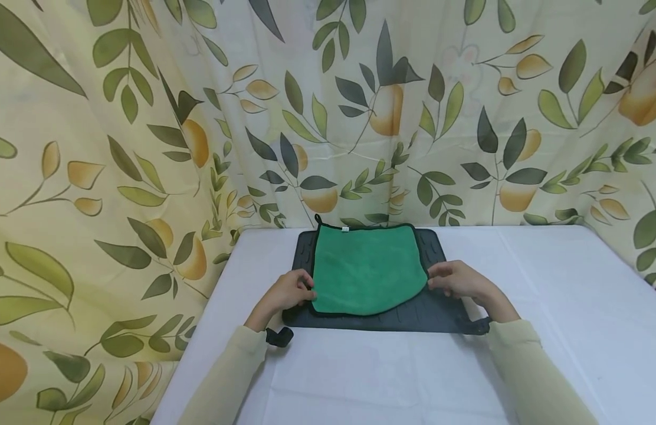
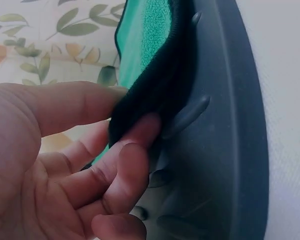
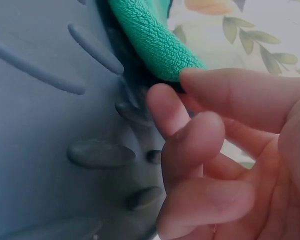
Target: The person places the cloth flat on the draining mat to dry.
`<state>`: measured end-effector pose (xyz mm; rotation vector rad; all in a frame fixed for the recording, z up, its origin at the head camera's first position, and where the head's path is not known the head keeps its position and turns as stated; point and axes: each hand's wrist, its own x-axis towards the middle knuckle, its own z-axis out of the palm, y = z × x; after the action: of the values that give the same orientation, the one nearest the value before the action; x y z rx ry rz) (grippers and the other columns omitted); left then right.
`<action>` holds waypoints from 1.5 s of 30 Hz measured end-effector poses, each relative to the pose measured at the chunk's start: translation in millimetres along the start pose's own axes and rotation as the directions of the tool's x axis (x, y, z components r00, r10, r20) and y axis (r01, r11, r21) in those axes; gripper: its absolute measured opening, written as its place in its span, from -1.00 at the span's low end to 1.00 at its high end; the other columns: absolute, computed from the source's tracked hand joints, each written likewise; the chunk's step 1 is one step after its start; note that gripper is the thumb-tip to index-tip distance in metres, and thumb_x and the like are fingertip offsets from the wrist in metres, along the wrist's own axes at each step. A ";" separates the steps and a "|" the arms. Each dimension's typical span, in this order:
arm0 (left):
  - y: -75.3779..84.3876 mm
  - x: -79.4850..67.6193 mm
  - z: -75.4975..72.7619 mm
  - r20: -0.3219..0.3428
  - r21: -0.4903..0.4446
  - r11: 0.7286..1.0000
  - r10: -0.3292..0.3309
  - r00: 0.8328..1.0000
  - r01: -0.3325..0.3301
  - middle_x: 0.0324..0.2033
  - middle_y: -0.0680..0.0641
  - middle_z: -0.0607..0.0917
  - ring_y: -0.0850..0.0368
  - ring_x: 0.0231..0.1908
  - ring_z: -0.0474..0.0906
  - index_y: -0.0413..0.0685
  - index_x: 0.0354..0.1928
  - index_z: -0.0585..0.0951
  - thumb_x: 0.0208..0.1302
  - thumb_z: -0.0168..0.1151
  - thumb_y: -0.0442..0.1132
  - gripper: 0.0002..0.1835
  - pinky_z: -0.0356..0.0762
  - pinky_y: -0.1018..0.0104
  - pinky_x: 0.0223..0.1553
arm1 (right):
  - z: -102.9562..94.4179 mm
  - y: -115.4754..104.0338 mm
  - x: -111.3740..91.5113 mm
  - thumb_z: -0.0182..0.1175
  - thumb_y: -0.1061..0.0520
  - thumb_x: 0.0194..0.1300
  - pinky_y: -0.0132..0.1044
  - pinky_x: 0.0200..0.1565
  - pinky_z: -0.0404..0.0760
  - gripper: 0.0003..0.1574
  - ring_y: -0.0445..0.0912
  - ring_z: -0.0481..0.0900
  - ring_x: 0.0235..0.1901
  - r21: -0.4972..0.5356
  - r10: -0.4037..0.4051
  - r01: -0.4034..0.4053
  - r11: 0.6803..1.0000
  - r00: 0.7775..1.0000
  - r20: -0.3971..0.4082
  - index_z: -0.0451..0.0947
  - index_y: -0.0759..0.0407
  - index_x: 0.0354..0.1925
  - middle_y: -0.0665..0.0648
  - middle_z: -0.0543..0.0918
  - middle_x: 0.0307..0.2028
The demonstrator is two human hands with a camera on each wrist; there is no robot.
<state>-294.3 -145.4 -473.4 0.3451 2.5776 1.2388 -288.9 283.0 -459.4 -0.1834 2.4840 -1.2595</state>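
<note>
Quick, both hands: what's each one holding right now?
Left hand: pinching the green cloth at its left edge.
Right hand: pinching the cloth's right edge.

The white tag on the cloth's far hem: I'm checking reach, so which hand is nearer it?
Left, slightly. The left hand pinches the green cloth at its left edge; the right hand at its right edge; the tag lies left of centre.
</note>
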 end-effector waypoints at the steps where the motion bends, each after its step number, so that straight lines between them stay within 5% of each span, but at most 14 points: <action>1: 0.2 -0.3 0.3 0.006 0.002 1.000 0.001 1.000 -0.001 -0.59 -0.01 0.60 0.15 -0.57 0.53 -0.13 -0.14 0.62 0.27 0.40 -0.26 -0.81 0.40 0.33 -0.44 | 0.9 -0.3 0.6 0.25 0.14 0.39 -0.31 -0.47 0.44 -0.56 -0.12 0.45 -0.47 -0.010 -0.004 0.004 1.000 1.000 -0.008 0.58 0.36 0.14 0.13 0.67 -0.28; 10: 4.4 -2.2 -2.6 -0.008 -0.005 1.000 0.015 1.000 -0.015 -0.56 -0.10 0.67 0.11 -0.54 0.57 -0.11 -0.18 0.64 0.31 0.37 -0.27 -0.88 0.46 0.32 -0.44 | 4.9 -1.6 5.4 0.22 0.12 0.43 -0.24 -0.38 0.45 -0.73 -0.10 0.48 -0.43 -0.054 -0.032 0.028 0.998 0.996 -0.079 0.59 0.31 -0.07 0.08 0.62 -0.34; 27: 13.5 -7.2 -13.0 -0.066 -0.070 0.998 -0.007 0.998 0.003 -0.41 -0.21 0.72 0.02 -0.45 0.61 -0.10 -0.17 0.64 0.34 0.34 -0.27 -0.90 0.51 0.30 -0.40 | -1.4 -5.3 7.0 0.16 0.09 0.50 -0.29 -0.39 0.51 -0.69 -0.16 0.52 -0.51 0.016 -0.032 0.034 0.999 0.992 -0.120 0.57 0.35 -0.05 0.01 0.56 -0.52; 35: 5.3 -2.9 -10.1 0.060 0.032 0.999 0.028 0.998 -0.030 -0.48 -0.11 0.70 0.09 -0.50 0.60 -0.07 -0.20 0.69 0.36 0.32 -0.27 -0.95 0.52 0.29 -0.43 | -0.1 -4.0 4.0 0.18 0.07 0.48 -0.26 -0.38 0.48 -0.72 -0.13 0.53 -0.48 -0.012 0.009 -0.010 1.000 0.997 -0.075 0.53 0.31 -0.11 0.04 0.55 -0.41; 45: -0.2 -5.4 -15.2 0.207 0.075 0.987 0.123 0.970 -0.142 -0.43 -0.05 0.65 0.15 -0.42 0.51 -0.05 -0.13 0.70 0.29 0.21 -0.53 -0.75 0.49 0.31 -0.36 | -3.4 1.3 -0.9 0.28 0.02 0.40 -0.28 -0.39 0.48 -0.68 -0.07 0.65 -0.43 -0.015 0.030 -0.029 0.999 0.996 0.080 0.39 0.19 -0.17 0.06 0.61 -0.48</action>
<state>-294.4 -158.3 -463.7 0.6372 2.4726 1.0706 -289.2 286.7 -458.4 -0.1957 2.4191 -1.1994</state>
